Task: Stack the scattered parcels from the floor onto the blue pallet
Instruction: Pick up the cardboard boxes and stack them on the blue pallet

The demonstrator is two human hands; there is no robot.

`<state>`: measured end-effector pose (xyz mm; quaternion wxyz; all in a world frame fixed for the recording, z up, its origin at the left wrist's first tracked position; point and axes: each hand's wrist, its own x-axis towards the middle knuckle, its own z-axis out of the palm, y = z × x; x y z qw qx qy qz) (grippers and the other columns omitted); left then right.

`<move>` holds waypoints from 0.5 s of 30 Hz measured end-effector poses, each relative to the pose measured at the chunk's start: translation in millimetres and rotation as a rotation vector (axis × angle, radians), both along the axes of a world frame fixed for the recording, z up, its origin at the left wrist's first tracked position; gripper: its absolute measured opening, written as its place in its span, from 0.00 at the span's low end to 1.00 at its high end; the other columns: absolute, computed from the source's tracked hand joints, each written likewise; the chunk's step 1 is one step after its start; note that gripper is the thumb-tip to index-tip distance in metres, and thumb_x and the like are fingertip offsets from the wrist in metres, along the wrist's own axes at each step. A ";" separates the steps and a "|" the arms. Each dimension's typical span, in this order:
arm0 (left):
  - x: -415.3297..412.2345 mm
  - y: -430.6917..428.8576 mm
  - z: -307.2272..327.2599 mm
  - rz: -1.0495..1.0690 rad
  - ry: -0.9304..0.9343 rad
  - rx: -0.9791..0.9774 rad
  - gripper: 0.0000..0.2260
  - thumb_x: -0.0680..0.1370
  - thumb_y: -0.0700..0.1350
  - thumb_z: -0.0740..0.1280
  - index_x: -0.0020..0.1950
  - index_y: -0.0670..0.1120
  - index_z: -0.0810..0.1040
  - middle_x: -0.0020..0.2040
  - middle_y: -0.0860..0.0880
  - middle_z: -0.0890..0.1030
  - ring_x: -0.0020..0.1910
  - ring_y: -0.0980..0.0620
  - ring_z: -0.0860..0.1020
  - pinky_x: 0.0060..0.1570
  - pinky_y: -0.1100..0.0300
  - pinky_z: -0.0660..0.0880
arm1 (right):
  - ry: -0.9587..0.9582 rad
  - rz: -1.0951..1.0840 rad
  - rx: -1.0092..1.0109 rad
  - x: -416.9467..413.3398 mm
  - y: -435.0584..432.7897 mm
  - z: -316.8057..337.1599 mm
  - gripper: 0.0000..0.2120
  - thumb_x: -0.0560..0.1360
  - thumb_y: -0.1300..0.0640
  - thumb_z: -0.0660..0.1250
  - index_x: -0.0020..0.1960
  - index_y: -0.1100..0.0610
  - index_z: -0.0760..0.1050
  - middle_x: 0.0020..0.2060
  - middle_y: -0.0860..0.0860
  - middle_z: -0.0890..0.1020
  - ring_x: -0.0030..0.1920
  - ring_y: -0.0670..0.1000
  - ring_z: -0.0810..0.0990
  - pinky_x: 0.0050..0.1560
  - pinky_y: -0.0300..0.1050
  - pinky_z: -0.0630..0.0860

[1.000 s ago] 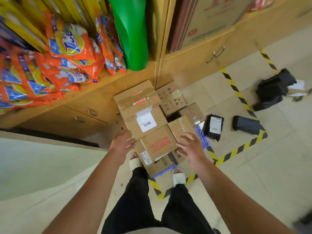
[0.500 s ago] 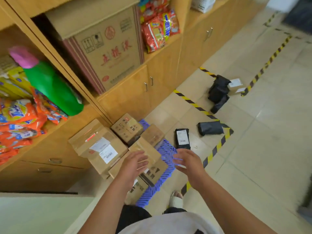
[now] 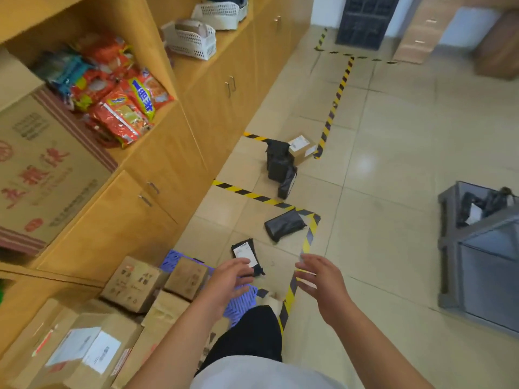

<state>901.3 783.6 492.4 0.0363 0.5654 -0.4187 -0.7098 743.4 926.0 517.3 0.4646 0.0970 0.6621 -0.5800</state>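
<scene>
Fingers (image 3: 238, 265) of left hand (image 3: 227, 279) and right hand (image 3: 323, 282) are spread, empty, now withdrawn from the boxes (image 3: 134, 282) on the blue pallet (image 3: 243, 300); labelled black parcel (image 3: 244, 249) is judged next.

left hand (image 3: 227, 279) empty; right hand (image 3: 323, 279) empty; black parcels (image 3: 283, 226) on floor; boxes (image 3: 134, 282) on blue pallet (image 3: 241, 301)

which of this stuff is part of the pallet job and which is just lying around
Job: blue plastic pallet; brown cardboard boxes on it; black mailer bag with white label; plain black bag parcel; heap of black parcels; small labelled cardboard box.
Lying about: red snack packets; white mesh baskets; grey plastic crate.
</scene>
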 end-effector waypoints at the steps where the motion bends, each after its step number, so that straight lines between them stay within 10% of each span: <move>1: -16.7 -4.3 -4.5 -0.013 0.001 0.006 0.08 0.80 0.42 0.65 0.57 0.46 0.80 0.53 0.44 0.84 0.49 0.49 0.83 0.45 0.57 0.79 | 0.004 -0.010 -0.002 -16.4 -3.1 -1.7 0.09 0.80 0.60 0.64 0.58 0.62 0.78 0.50 0.60 0.83 0.45 0.56 0.83 0.49 0.50 0.79; 15: -310.3 -145.3 -15.9 -0.073 0.045 0.061 0.08 0.82 0.42 0.61 0.58 0.44 0.78 0.52 0.43 0.82 0.51 0.45 0.81 0.49 0.55 0.78 | 0.111 -0.112 0.065 -304.2 -102.5 22.3 0.09 0.80 0.61 0.63 0.58 0.62 0.78 0.49 0.60 0.83 0.46 0.57 0.83 0.51 0.52 0.79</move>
